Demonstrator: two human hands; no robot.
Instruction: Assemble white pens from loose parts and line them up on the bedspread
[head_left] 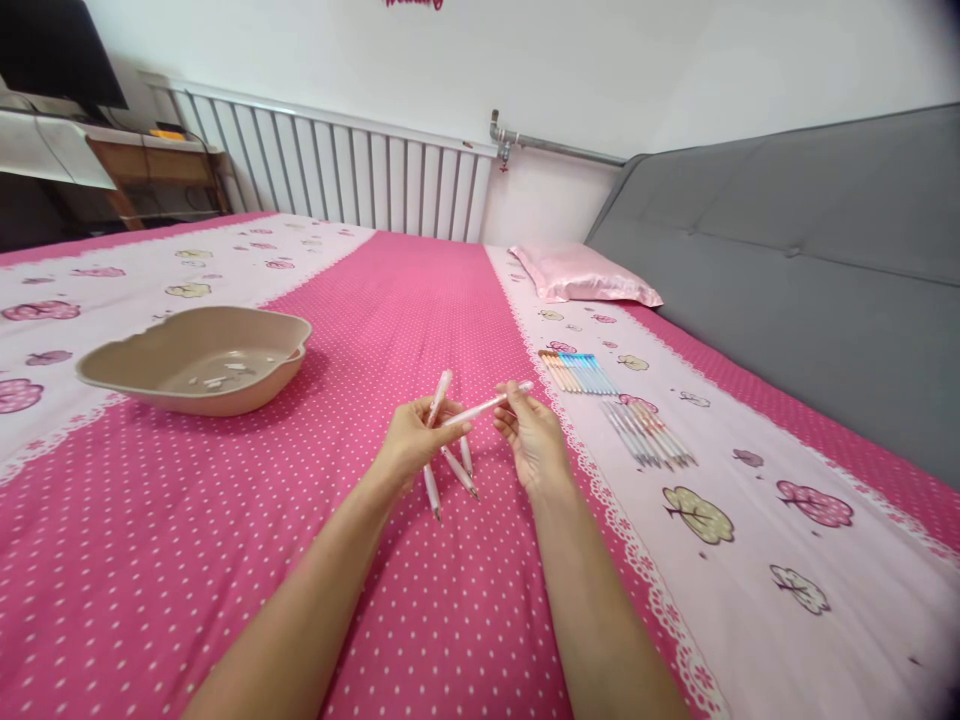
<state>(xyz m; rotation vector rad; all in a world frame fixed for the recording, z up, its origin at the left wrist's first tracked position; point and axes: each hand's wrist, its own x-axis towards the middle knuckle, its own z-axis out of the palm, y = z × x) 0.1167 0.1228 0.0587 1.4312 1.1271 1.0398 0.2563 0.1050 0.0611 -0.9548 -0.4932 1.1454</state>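
Observation:
A pale pink pen [484, 407] is stretched between my two hands, slightly tilted up to the right. My left hand [411, 438] pinches its left end, and the fingers of my right hand [531, 432] close on it near the right end. Under and around my left hand are several more pale pink pens, among them a pen [431, 490] pointing toward me and another pen [459, 473] with a dark tip. Whether my left fingers also grip any of these I cannot tell, since the hand hides their middles.
To the right lie a row of orange and blue pens [581, 374] and a row of grey and reddish pens [649, 435]. A beige basin [210, 400] with small white pieces stands left on the pink bedspread [420, 300]. Behind are a pillow [585, 275] and grey headboard [787, 220].

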